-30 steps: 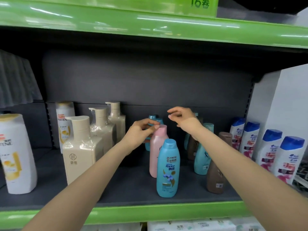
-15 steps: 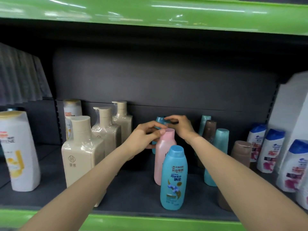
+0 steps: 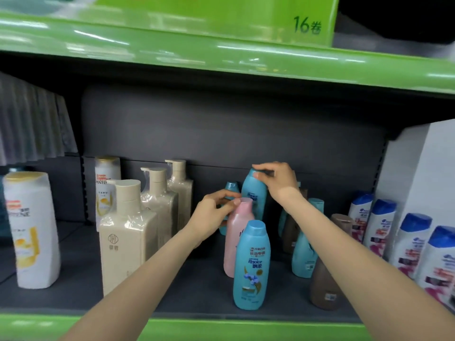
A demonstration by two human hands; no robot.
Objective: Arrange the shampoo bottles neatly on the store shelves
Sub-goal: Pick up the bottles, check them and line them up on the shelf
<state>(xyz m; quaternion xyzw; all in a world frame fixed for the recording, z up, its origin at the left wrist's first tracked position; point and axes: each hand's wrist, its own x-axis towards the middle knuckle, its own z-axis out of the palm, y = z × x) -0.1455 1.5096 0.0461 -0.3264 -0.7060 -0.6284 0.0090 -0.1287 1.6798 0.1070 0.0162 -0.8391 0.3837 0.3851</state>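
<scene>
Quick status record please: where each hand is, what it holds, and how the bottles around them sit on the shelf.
left hand: fingers pinch the cap of the pink bottle, which stands on the shelf
right hand: grips the top of a blue bottle, raised behind the pink one
front blue bottle: upright, nearest the shelf edge, untouched
brown bottle: upright, right of it
cream pump bottles: row at left, upright

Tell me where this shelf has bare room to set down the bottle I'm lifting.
The widest bare patch lies between the front cream pump bottle and the pink bottle. A narrower strip separates the big white Pantene bottle from the cream bottles. Right of the front blue Rejoice bottle it is crowded.
</scene>
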